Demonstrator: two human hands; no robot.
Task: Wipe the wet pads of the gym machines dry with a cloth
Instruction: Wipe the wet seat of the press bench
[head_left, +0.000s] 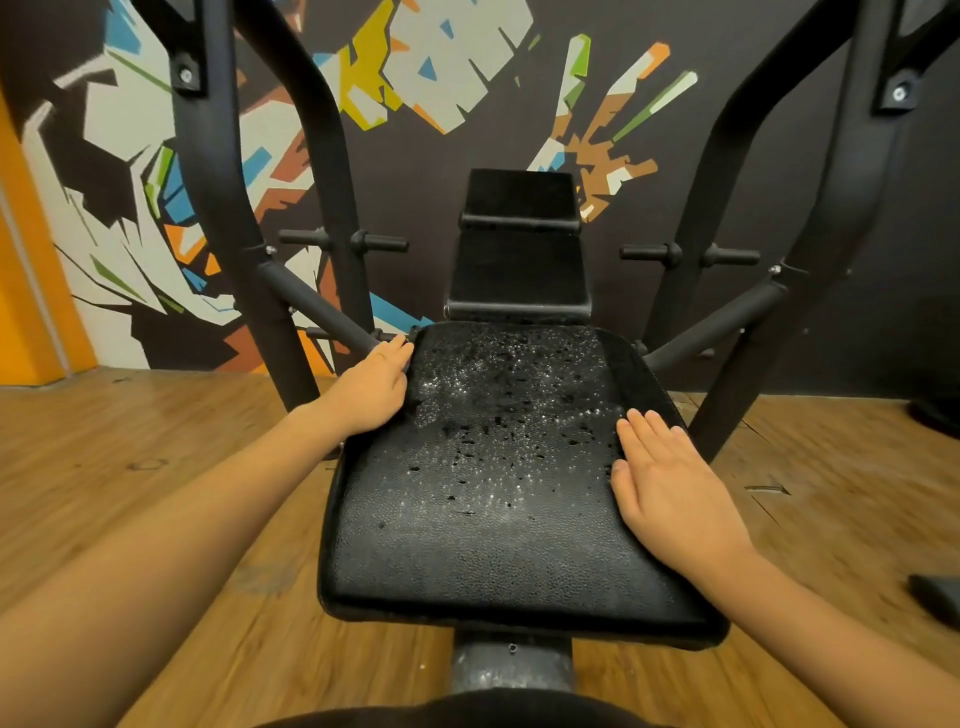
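A black padded seat (498, 540) of a gym machine lies in front of me, its far half covered with water droplets. Behind it rises a black back pad (519, 270) in two sections. My left hand (371, 387) rests on the seat's far left edge, fingers reaching over the rim. My right hand (670, 488) lies flat on the seat's right side with straight fingers. No cloth is in view.
Black steel frame arms (228, 197) rise on both sides with padded handles (322, 309) angling toward the seat. A painted mural wall stands behind. Wooden floor (156, 441) surrounds the machine. A dark object (935, 597) lies at the right edge.
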